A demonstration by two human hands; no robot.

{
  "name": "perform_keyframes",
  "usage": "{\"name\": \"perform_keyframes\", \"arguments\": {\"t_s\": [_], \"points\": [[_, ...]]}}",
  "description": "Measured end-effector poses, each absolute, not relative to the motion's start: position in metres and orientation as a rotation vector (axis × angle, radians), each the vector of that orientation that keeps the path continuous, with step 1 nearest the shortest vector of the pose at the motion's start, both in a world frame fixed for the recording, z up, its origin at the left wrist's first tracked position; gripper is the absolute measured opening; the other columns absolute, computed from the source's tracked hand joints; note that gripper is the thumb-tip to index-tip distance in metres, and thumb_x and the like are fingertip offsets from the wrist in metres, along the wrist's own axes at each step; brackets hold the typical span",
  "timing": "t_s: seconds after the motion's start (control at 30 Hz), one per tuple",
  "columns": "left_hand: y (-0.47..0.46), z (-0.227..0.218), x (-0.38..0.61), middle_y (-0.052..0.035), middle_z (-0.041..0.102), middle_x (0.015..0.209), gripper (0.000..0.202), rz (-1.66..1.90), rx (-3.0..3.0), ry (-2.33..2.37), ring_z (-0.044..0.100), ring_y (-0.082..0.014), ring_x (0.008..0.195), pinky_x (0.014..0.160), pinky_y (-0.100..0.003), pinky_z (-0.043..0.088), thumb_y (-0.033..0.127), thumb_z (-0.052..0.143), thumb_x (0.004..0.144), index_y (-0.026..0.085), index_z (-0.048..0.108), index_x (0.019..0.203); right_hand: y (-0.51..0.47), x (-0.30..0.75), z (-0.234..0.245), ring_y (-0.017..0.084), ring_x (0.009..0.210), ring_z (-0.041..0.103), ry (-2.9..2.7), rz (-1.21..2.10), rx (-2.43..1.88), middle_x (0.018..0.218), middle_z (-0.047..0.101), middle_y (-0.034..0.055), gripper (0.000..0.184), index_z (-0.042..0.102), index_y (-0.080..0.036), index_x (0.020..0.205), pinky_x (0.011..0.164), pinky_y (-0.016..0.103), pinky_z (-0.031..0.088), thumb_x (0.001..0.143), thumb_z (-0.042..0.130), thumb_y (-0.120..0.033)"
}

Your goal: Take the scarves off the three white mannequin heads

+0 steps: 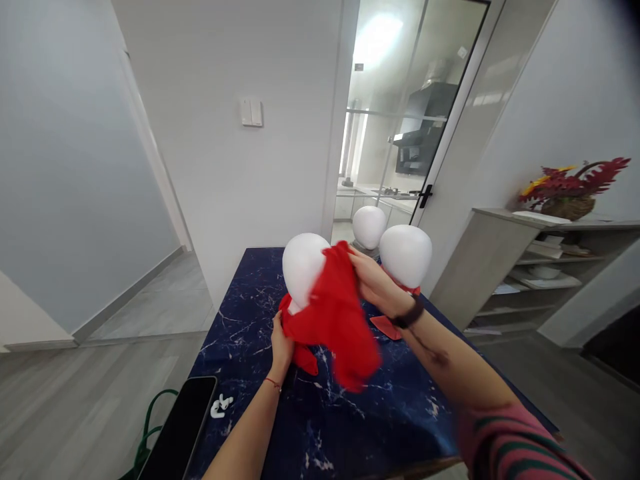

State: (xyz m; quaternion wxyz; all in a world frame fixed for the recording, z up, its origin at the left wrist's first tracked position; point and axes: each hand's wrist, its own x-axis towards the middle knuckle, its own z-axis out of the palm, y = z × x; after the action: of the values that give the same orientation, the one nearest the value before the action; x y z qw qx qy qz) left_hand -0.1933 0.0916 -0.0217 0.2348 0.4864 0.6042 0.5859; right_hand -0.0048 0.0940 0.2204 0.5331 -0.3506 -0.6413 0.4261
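Note:
A white mannequin head (303,263) stands on the dark blue marbled table (240,313), with a red scarf (345,313) around its neck. At the left of the neck, my left hand (281,343) is closed on the scarf. My right hand (373,279) pinches a raised part of the same scarf to the right of the head. The lower part of the cloth hangs down, blurred by motion, and hides some of the head and neck. Behind my right wrist is another white mannequin head (406,253), with red cloth at its base.
A third white mannequin head (369,227) stands further back. A black phone (180,427) and white earbuds (221,405) lie at the near left, beside a green strap (150,417). Beyond the table are a glass door (390,133) and a shelf unit (505,247) at right.

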Motion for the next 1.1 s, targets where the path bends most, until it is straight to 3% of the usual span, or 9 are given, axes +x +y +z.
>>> {"name": "perform_keyframes", "arguments": {"t_s": [0.13, 0.3, 0.4, 0.53, 0.6, 0.7, 0.77, 0.97, 1.1], "points": [[0.090, -0.017, -0.195, -0.0154, 0.053, 0.128, 0.048, 1.595, 1.298, 1.687, 0.051, -0.0257, 0.118, 0.102, -0.042, 0.039, 0.023, 0.053, 0.080, 0.015, 0.044, 0.126, 0.066, 0.068, 0.158, 0.012, 0.076, 0.061, -1.430, 0.749, -1.106, 0.082, 0.067, 0.0010, 0.021, 0.064, -0.018, 0.083, 0.075, 0.024, 0.051, 0.082, 0.049, -0.033], [0.089, -0.015, -0.195, -0.0161, 0.049, 0.128, 0.049, 1.575, 1.364, 1.806, 0.044, -0.0278, 0.124, 0.106, -0.044, 0.033, 0.030, 0.054, 0.080, 0.014, 0.046, 0.126, 0.062, 0.079, 0.068, 0.018, 0.099, 0.062, -1.360, 0.665, -1.383, 0.109, 0.065, 0.0112, 0.041, 0.063, -0.014, 0.105, 0.089, 0.033, 0.048, 0.086, 0.041, -0.043], [0.090, -0.012, -0.189, -0.0202, 0.042, 0.133, 0.054, 1.557, 1.517, 1.926, 0.035, -0.0330, 0.129, 0.108, -0.048, 0.028, 0.035, 0.059, 0.075, 0.010, 0.050, 0.122, 0.063, 0.050, 0.032, 0.023, 0.122, 0.048, -1.594, 0.662, -1.496, 0.130, 0.051, 0.0157, 0.052, 0.051, -0.013, 0.125, 0.103, 0.041, 0.036, 0.086, 0.041, -0.047], [0.101, 0.000, -0.175, -0.0206, 0.039, 0.138, 0.077, 1.549, 1.596, 1.854, 0.032, -0.0340, 0.132, 0.108, -0.050, 0.026, 0.038, 0.070, 0.065, 0.012, 0.039, 0.131, 0.060, 0.009, 0.009, 0.034, 0.132, 0.031, -1.962, 0.417, -1.658, 0.146, 0.025, 0.0210, 0.082, 0.028, -0.010, 0.141, 0.099, 0.050, 0.036, 0.075, 0.059, -0.050], [0.111, 0.008, -0.168, -0.0197, 0.041, 0.138, 0.088, 1.540, 1.566, 1.805, 0.035, -0.0328, 0.131, 0.107, -0.048, 0.027, 0.038, 0.075, 0.059, 0.014, 0.033, 0.134, 0.059, -0.001, 0.006, 0.035, 0.126, 0.037, -2.035, 0.289, -1.740, 0.141, 0.034, 0.0197, 0.071, 0.031, -0.014, 0.139, 0.094, 0.052, 0.038, 0.078, 0.057, -0.041], [0.127, 0.015, -0.159, -0.0181, 0.047, 0.135, 0.096, 1.537, 1.519, 1.828, 0.042, -0.0314, 0.126, 0.105, -0.045, 0.031, 0.038, 0.079, 0.052, 0.018, 0.034, 0.133, 0.060, 0.001, 0.004, 0.031, 0.109, 0.051, -2.059, 0.260, -1.702, 0.120, 0.054, 0.0135, 0.039, 0.050, -0.021, 0.122, 0.088, 0.044, 0.042, 0.083, 0.044, -0.021], [0.135, 0.015, -0.155, -0.0177, 0.051, 0.132, 0.096, 1.532, 1.490, 1.892, 0.046, -0.0320, 0.123, 0.105, -0.045, 0.029, 0.040, 0.081, 0.048, 0.019, 0.037, 0.130, 0.060, 0.007, 0.004, 0.028, 0.100, 0.056, -2.056, 0.305, -1.636, 0.109, 0.060, 0.0095, 0.035, 0.057, -0.025, 0.108, 0.083, 0.039, 0.044, 0.079, 0.041, -0.013], [0.143, 0.013, -0.147, -0.0171, 0.061, 0.120, 0.076, 1.505, 1.418, 2.017, 0.045, -0.0357, 0.123, 0.109, -0.054, 0.012, 0.042, 0.079, 0.049, 0.018, 0.052, 0.116, 0.063, 0.017, 0.005, 0.023, 0.100, 0.059, -1.917, 0.396, -1.485, 0.105, 0.063, 0.0005, 0.033, 0.056, -0.032, 0.101, 0.087, 0.032, 0.046, 0.077, 0.040, -0.015], [0.133, 0.032, -0.163, -0.0117, 0.067, 0.113, 0.062, 1.531, 1.499, 1.901, 0.050, -0.0329, 0.119, 0.111, -0.054, 0.009, 0.044, 0.078, 0.054, 0.020, 0.059, 0.108, 0.070, 0.034, 0.016, 0.021, 0.106, 0.057, -1.648, 0.400, -1.482, 0.113, 0.061, 0.0051, 0.038, 0.049, -0.027, 0.115, 0.089, 0.034, 0.046, 0.084, 0.027, -0.024]]}}
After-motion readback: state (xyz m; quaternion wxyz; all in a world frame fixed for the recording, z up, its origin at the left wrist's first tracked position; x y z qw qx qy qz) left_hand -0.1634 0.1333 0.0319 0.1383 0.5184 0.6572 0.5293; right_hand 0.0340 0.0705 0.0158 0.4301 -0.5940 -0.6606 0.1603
